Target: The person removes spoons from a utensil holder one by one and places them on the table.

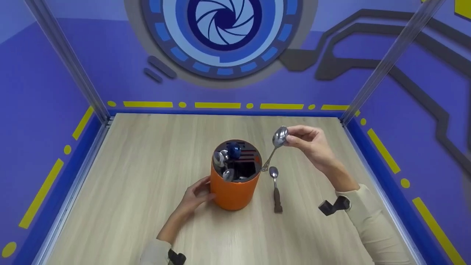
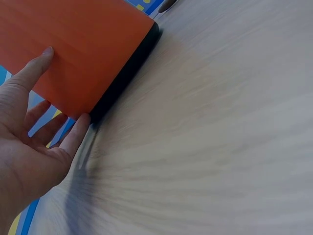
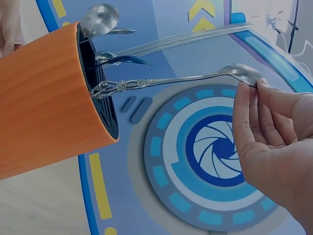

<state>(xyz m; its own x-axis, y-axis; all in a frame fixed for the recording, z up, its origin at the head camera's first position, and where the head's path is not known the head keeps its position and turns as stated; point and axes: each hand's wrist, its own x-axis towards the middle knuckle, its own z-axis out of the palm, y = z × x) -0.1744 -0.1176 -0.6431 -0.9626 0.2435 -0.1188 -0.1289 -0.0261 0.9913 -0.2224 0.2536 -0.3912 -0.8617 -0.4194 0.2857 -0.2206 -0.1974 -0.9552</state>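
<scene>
In the head view an orange cylindrical utensil holder point(image 1: 233, 193) with a dark slotted top stands upright on the table. Fingers and thumb of my left hand point(image 1: 195, 197) rest against its left side, fairly straight, as the left wrist view shows around the orange wall point(image 2: 83, 54). My right hand point(image 1: 312, 147) pinches a silver spoon point(image 1: 280, 136) by its bowl, with the ornate handle point(image 3: 127, 87) pointing down to the holder's rim. Other spoons point(image 1: 228, 175) stand in the holder, bowls up, beside a dark blue rounded utensil end point(image 1: 234, 150).
Right of the holder, a small spoon with a brown handle point(image 1: 276, 197) lies on the wooden table point(image 1: 147, 158). Blue patterned panels point(image 1: 92, 66) enclose the back and sides, with metal posts point(image 1: 393, 55) at the corners.
</scene>
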